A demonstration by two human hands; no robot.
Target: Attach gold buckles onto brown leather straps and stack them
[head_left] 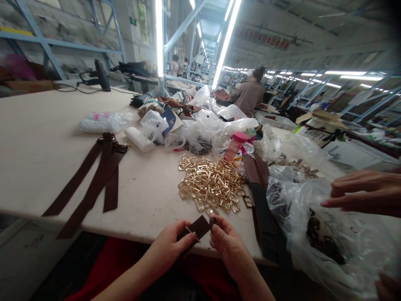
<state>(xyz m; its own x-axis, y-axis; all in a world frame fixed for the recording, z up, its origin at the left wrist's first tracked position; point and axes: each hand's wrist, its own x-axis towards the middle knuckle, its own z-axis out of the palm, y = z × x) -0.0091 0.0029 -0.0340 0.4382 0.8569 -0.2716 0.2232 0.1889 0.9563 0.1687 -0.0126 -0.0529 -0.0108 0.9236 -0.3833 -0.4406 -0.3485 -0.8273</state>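
Near the table's front edge, my left hand (171,243) is closed on a dark brown leather strap (201,226). A thin gold buckle part (192,234) shows at my left thumb; the rest of it is hidden. My right hand (231,246) pinches a small dark brown leather piece (212,221) right beside the strap's end. Whether the two are joined, I cannot tell. Just beyond my hands lies a heap of gold buckles (211,184). Several brown straps with buckles (105,175) lie together on the left of the table.
Another person's hand (363,193) reaches in from the right above a clear plastic bag (291,209) with dark pieces inside. Dark straps (266,225) lie beside the bag. A pink-lidded cup (234,146) and crumpled plastic bags (206,125) stand behind the buckles on the pale table (140,200).
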